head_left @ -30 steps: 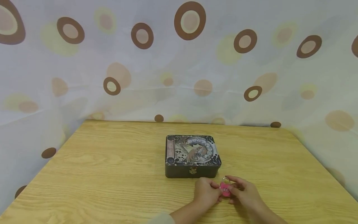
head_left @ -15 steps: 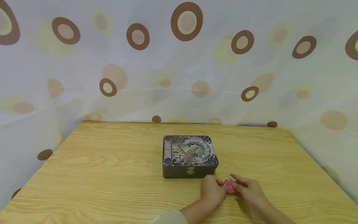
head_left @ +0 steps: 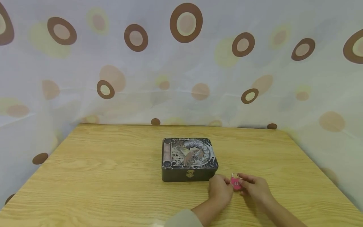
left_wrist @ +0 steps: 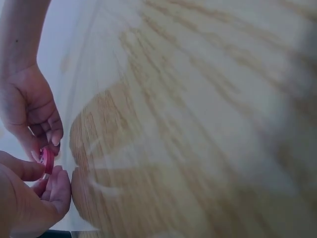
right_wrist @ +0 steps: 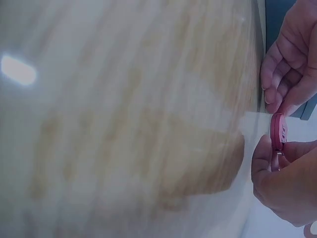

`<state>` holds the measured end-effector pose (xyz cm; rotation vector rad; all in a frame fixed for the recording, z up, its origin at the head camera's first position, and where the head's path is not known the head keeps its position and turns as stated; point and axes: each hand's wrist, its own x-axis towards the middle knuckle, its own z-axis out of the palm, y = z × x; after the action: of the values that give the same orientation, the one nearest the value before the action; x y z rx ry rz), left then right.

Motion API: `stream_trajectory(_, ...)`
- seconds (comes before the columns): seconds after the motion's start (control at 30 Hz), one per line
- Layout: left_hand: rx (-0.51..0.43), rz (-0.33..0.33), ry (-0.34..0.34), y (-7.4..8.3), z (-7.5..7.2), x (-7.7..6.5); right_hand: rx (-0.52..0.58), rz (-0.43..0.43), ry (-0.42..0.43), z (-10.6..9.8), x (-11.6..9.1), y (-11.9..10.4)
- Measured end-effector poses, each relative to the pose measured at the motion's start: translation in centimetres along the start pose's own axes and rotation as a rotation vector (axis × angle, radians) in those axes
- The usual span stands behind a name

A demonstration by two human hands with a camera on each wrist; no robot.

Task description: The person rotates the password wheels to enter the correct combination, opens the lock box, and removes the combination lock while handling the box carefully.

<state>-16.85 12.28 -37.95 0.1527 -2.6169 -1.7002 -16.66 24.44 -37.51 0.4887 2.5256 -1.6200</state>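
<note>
Both hands hold a small pink combination padlock, its silver shackle pointing up and its number dials showing on the face. My left hand pinches the body's left side between thumb and fingers. From the right, my right hand grips the other side, thumb on the front near the dials and index finger up by the shackle. Seen edge-on, the padlock sits between both sets of fingertips in the right wrist view. A dark rectangular tin box with a printed lid stands just behind and left of the hands.
A brass latch is on the front of the tin box, whose lid is down. The box stands on a wood-grain table. Behind and at the sides hangs a pale curtain with brown and yellow circles.
Both hands and the padlock have moved right and slightly farther from me, away from the tin box. The head view has turned a little to the right. Both hands keep their hold.
</note>
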Motion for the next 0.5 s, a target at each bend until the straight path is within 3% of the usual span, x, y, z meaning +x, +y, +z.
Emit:
stream_trajectory(0.3,-0.06,0.015,-0.005,0.5,0.8,0.5,0.021,-0.005,0.015,0.0,1.6,-0.4)
stream_trajectory(0.5,-0.026,0.029,0.011,0.7,1.1,0.9,0.028,-0.029,0.054,0.3,2.7,-0.5)
